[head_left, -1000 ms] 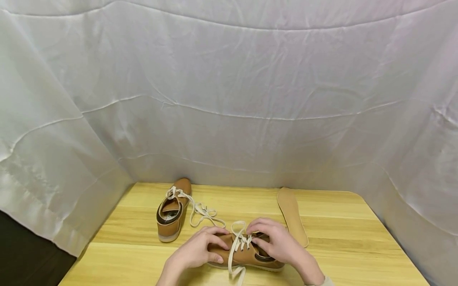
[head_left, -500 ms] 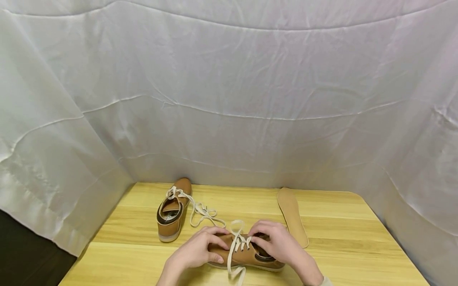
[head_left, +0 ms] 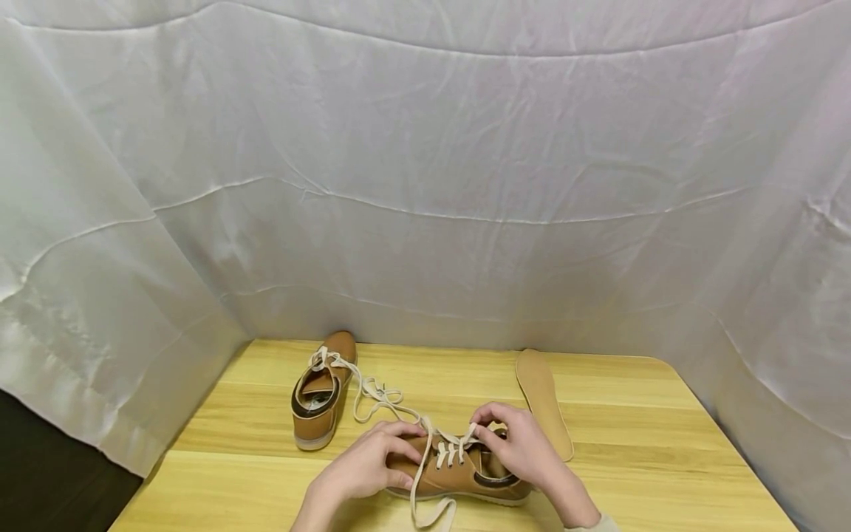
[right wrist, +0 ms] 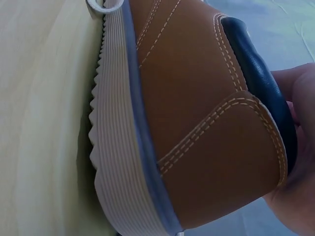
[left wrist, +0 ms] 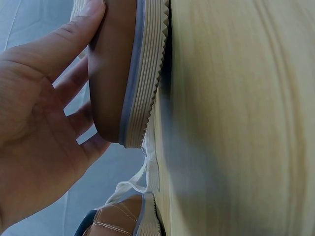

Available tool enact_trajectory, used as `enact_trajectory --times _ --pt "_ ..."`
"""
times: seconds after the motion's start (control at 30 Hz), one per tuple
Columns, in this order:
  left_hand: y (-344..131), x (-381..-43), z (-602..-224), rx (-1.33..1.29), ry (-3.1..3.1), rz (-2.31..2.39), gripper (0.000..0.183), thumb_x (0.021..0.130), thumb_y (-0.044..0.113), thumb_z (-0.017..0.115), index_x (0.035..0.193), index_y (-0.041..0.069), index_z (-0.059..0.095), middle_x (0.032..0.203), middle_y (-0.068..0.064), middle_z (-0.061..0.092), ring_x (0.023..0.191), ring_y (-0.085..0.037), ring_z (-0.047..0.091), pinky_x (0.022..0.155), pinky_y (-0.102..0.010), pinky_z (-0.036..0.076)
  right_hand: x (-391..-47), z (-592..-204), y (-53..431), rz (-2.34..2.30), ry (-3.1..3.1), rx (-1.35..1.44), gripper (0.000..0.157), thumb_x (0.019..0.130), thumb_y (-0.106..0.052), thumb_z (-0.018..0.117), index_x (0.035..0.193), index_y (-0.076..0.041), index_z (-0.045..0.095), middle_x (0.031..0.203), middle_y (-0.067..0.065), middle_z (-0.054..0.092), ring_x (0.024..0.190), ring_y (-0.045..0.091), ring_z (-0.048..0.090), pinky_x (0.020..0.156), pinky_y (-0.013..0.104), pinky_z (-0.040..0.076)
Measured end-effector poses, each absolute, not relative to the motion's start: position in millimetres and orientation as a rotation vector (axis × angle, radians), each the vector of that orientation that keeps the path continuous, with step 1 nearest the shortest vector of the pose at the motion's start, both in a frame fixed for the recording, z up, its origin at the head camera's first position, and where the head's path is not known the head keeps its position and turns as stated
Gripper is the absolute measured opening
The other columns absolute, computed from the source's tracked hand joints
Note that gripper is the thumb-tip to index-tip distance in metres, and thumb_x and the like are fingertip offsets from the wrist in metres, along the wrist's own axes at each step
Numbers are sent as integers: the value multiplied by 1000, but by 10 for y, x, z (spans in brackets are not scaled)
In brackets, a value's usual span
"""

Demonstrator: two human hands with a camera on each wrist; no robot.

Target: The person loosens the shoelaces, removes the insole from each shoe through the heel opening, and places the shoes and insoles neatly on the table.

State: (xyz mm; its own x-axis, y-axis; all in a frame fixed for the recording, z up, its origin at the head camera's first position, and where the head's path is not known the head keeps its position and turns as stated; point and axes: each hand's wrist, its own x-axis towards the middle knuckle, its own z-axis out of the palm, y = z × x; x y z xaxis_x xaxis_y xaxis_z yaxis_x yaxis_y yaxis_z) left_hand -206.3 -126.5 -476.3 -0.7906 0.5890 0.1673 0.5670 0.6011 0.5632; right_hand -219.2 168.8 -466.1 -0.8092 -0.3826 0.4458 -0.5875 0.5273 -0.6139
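A brown lace-up shoe (head_left: 462,479) lies lengthwise in front of me in the head view, toe left, heel right. My left hand (head_left: 374,459) grips its toe, thumb on the near side and fingers across the top; the left wrist view shows that toe (left wrist: 114,69) between them. Over the ankle opening, my right hand (head_left: 521,443) pinches the cream shoelace (head_left: 473,431) near the top eyelets. One loose length of it hangs over the near side to the table. In the right wrist view the heel (right wrist: 221,152) hides most of that hand.
A second brown shoe (head_left: 312,426) stands back left, its loose cream lace (head_left: 382,399) trailing toward the first shoe. At the back right lies a tan insole (head_left: 547,406). Grey curtains (head_left: 425,258) surround the wooden table (head_left: 638,443) behind and at both sides.
My right hand has shifted slightly right and away, drawing the lace up by the top eyelets. The lace loop above the shoe has dropped left over the toe. The left hand stays put.
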Motion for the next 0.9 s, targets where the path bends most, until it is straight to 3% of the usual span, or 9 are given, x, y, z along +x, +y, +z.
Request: enact_trajectory --times 0.17,0.37,0.5,0.9 --pt "-1272 -2063 -4761 996 2776 954 26 80 33 88 105 31 81 145 11 60 137 -25 52 114 -52 42 -2166 -4621 1699 1098 -2550 836 18 92 -8 78 102 -21 72 100 -15 71 94 8 68 86 38 61" --pt "-1272 -2067 -4767 994 2770 958 26 80 33 88 105 31 81 145 10 60 137 -26 52 114 -53 42 -2147 -4557 1705 953 -2433 969 36 83 -2 84 109 -24 72 113 -12 72 107 13 69 94 41 59" --pt "-1274 -2071 -4770 991 2770 958 27 80 34 88 105 31 81 145 10 59 137 -26 52 114 -53 42 -2148 -4528 1694 901 -2346 1071 36 79 2 86 104 -21 72 110 -9 72 104 12 68 91 38 60" --pt "-1271 -2069 -4771 977 2764 950 27 80 32 88 106 31 81 146 9 59 138 -27 51 114 -54 42 -2139 -4550 1658 693 -2377 1068 24 79 -5 88 90 -22 75 96 -14 70 91 7 65 82 32 60"
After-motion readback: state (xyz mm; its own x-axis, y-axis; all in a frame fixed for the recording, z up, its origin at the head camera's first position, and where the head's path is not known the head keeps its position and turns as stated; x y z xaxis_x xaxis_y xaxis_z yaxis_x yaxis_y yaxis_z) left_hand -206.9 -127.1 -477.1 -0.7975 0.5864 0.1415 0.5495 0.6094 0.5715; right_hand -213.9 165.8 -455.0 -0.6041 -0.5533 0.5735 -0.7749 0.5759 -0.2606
